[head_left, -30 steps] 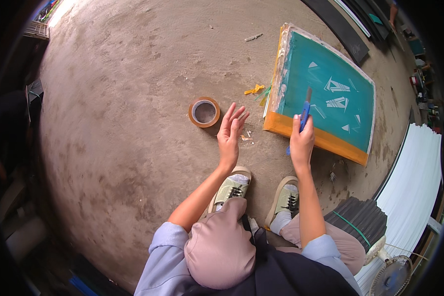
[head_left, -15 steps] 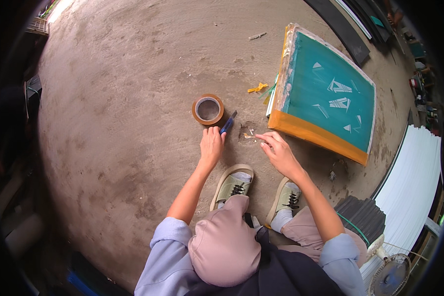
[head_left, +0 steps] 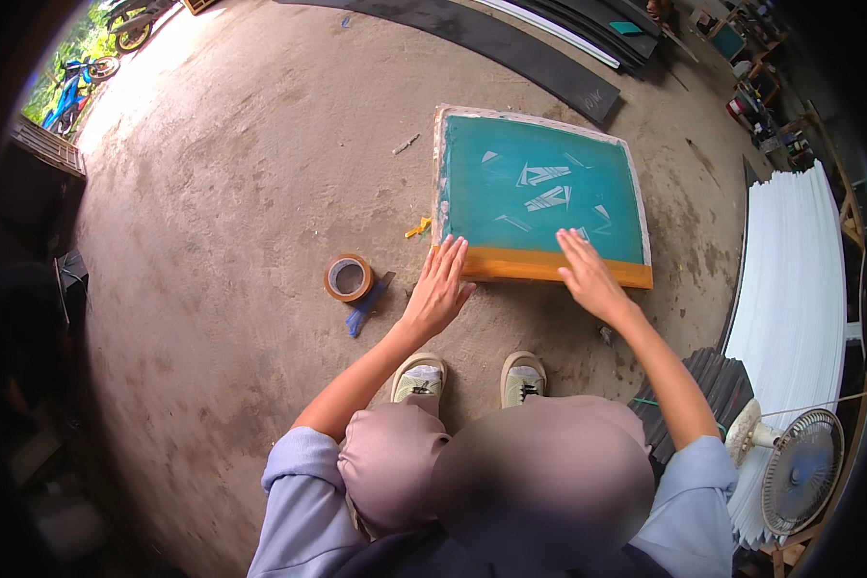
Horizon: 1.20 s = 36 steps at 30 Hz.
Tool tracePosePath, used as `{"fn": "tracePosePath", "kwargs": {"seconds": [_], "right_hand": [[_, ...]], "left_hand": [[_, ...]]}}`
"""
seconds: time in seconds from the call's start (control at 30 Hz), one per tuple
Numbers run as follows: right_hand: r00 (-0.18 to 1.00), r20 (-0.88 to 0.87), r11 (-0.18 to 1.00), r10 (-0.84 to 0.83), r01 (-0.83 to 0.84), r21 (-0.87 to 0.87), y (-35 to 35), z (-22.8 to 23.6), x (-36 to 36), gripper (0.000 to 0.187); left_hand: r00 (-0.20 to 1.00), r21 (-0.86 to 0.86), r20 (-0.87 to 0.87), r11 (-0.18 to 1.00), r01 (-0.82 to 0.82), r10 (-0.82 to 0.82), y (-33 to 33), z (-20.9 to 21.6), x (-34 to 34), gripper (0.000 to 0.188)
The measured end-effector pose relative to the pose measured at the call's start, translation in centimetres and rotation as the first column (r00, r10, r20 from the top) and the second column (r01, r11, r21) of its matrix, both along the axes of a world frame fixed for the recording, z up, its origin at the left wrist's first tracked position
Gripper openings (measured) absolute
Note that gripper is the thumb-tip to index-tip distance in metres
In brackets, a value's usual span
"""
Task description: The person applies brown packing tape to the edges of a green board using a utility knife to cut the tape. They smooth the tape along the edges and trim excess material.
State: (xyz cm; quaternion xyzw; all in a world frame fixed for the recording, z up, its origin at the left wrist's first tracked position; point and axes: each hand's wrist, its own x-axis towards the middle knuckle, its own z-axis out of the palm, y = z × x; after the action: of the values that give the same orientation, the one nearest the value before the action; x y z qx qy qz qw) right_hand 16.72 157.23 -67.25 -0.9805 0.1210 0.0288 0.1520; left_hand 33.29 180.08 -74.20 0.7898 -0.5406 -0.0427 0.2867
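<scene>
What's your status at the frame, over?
Left hand and right hand open, flat on the screen frame near edge. Tape roll and blue knife lie left, clear.

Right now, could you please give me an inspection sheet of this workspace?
Surface: bare concrete floor, dusty and stained.
Job's things: teal screen frame lying flat, orange strip along its near edge, pale shapes on the mesh.
Clutter: brown tape roll left of the frame; blue tool beside it; yellow scrap; small stick.
Hands: left hand and right hand both open, palms down on the frame's near edge.
Cables: nothing seen.
Surroundings: white sheets stacked at right, fan, dark boards at top, bikes outside at upper left.
</scene>
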Motion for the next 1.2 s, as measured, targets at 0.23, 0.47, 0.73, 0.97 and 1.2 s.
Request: {"fn": "tracePosePath", "kwargs": {"seconds": [0.23,0.47,0.73,0.97,1.2], "right_hand": [[0.963,0.199,0.978,0.180,-0.155,-0.136,5.0,-9.3,1.0,0.071],[0.965,0.195,0.942,-0.176,0.223,-0.251,-4.8,-8.2,-9.1,0.068],[0.394,0.311,0.492,-0.865,0.788,0.369,-12.1,-10.8,-15.4,0.051],[0.187,-0.057,0.072,-0.981,0.617,0.784,-13.3,-11.9,-13.5,0.048],[0.054,0.134,0.145,-0.989,0.388,0.910,-11.4,-8.4,-13.7,0.043]], "left_hand": [[0.964,0.187,0.233,0.968,-0.169,0.124,-0.3,-2.9,-2.1,0.083],[0.825,0.419,-0.057,0.764,-0.491,0.562,5.4,-9.3,0.0,0.066],[0.324,0.254,-0.824,0.814,-0.523,0.465,-3.3,-4.8,4.5,0.077],[0.609,0.258,-0.445,0.745,-0.615,0.657,-5.9,-5.5,4.0,0.070],[0.617,0.129,-0.507,0.760,-0.637,0.602,-4.5,-3.6,3.5,0.070]]}}
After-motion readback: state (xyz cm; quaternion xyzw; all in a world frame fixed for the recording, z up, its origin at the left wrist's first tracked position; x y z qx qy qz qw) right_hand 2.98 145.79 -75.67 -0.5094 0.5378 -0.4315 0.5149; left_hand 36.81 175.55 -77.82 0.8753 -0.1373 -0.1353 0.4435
